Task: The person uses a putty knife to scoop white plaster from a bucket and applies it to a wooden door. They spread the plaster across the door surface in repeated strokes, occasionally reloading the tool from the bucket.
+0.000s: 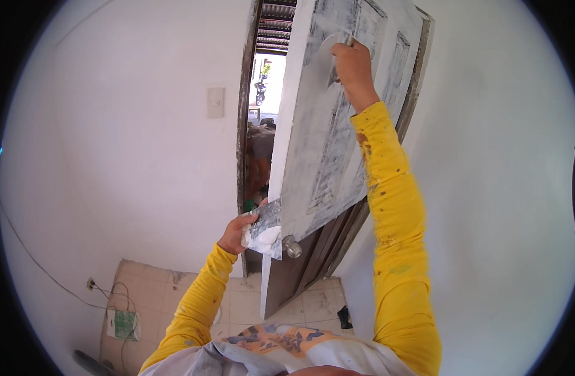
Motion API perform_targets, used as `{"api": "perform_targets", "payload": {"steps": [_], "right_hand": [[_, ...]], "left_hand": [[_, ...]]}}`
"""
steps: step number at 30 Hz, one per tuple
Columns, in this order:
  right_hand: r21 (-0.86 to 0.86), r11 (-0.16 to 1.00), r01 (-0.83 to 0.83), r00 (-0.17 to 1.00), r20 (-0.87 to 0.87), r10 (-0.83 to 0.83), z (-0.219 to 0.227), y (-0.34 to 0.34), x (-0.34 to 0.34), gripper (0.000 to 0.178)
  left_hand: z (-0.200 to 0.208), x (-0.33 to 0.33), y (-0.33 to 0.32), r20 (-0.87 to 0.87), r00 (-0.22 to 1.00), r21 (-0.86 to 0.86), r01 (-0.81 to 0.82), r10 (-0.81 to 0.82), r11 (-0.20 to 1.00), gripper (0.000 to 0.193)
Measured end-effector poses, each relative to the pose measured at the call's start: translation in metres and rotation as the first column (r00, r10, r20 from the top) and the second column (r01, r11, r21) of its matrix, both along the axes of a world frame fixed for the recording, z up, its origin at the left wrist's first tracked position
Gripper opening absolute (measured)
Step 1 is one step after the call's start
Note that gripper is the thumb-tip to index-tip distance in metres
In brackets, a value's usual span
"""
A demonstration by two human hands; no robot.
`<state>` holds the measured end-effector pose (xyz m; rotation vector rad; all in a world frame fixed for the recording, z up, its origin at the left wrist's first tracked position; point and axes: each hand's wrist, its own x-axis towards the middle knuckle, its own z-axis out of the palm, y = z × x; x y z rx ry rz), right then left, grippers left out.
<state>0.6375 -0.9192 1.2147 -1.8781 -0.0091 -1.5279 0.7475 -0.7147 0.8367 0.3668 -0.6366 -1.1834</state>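
Observation:
My right hand (355, 72) is closed round the handle of a putty knife (329, 51), raised high against the upper panels of a door (307, 150). White filler is smeared in streaks over the door's dark upper part. Lower down, my left hand (233, 234) grips a flat metal plate (271, 214) by its left side, the thumb on top. A mound of white putty (266, 238) lies on this plate. The plate is close to the door's edge, beside the round metal knob (292, 247).
The door stands ajar in a dark frame (243, 125); through the gap a person (260, 156) and a motorcycle (260, 91) show. A light switch (215, 102) is on the left wall. Cables run from an outlet (90, 284) past a green-and-white sack (124, 326) on the tiled floor.

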Motion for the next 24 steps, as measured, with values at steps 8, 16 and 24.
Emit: {"api": "perform_targets", "payload": {"steps": [8,16,24], "right_hand": [[-0.522,0.805,0.281,0.96,0.162,-0.229,-0.088,0.056,-0.002,0.051],[-0.147,0.978,0.15,0.985,0.102,-0.136,0.012,-0.066,-0.02,0.017],[-0.107,0.98,0.165,0.984,0.087,-0.156,0.044,-0.063,-0.002,0.024]], "left_hand": [[0.001,0.001,0.008,0.045,0.998,0.015,-0.033,0.032,0.999,0.063],[0.001,-0.007,-0.002,0.048,0.997,-0.01,-0.067,0.067,0.998,0.064],[0.001,-0.005,0.004,0.015,0.999,-0.022,-0.049,0.049,0.999,0.063]]}}
